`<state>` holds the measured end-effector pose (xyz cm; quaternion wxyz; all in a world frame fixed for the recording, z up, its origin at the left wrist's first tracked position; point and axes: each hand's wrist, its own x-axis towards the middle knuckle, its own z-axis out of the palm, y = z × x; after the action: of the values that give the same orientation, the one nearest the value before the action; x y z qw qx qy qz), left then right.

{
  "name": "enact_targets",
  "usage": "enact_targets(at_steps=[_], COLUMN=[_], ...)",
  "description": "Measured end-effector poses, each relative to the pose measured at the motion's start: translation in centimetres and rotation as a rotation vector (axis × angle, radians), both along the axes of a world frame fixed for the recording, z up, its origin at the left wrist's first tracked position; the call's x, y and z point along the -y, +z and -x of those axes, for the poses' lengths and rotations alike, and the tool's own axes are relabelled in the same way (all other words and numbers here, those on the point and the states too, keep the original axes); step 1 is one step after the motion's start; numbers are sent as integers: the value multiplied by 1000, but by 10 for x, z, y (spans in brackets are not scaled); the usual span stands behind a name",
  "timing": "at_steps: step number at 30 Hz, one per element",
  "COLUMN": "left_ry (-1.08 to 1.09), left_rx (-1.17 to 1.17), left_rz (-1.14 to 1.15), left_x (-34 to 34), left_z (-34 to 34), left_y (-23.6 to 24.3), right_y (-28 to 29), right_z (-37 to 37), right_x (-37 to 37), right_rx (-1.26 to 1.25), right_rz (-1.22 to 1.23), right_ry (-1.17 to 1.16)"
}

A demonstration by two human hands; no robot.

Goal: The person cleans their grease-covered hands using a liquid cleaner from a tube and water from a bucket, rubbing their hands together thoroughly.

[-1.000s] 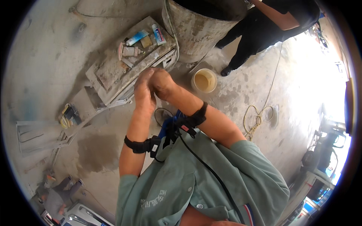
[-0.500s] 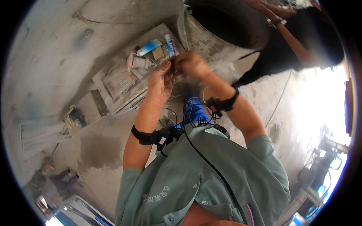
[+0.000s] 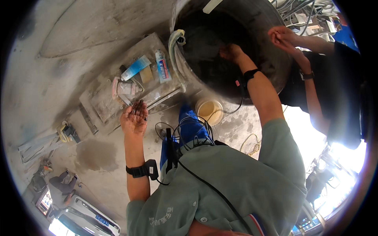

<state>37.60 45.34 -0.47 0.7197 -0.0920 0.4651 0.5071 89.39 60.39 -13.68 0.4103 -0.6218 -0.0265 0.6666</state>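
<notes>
My left hand, palm up and smeared with dark grime, is open with its fingers slightly curled and nothing plainly in it. It is beside the near edge of a worn, dirty slab. My right hand reaches over a large round metal tub of dark liquid. Its fingers are loosely cupped and dim against the liquid; whether they touch it I cannot tell. On the slab rest a blue-and-white tube, a second white-and-blue tube, a tan block and a pinkish, cloudy plastic container.
A co-worker's hands are pressed together at the tub's right rim. A pale hose hangs over its left rim. A bucket stands by my blue trouser leg. A car and another person are at the lower left.
My hands were together by the slab's corner, the right one blurred. Now they are apart: the left has moved down and left, the right out over the tub. The view has shifted.
</notes>
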Motion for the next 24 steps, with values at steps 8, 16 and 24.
enact_targets(at_steps=[8,16,24], left_ry=[84,134,-65], left_rx=[-27,-24,187], left_rz=[177,226,-171], left_x=[-21,-44,-121], left_z=[-22,-40,-77], left_y=[-7,-19,-20], right_y=[-132,-150,114], right_z=[-13,11,116], right_x=[13,32,-71], right_rx=[70,-213,-298], right_rz=[175,-23,-428], right_ry=[49,-63,619])
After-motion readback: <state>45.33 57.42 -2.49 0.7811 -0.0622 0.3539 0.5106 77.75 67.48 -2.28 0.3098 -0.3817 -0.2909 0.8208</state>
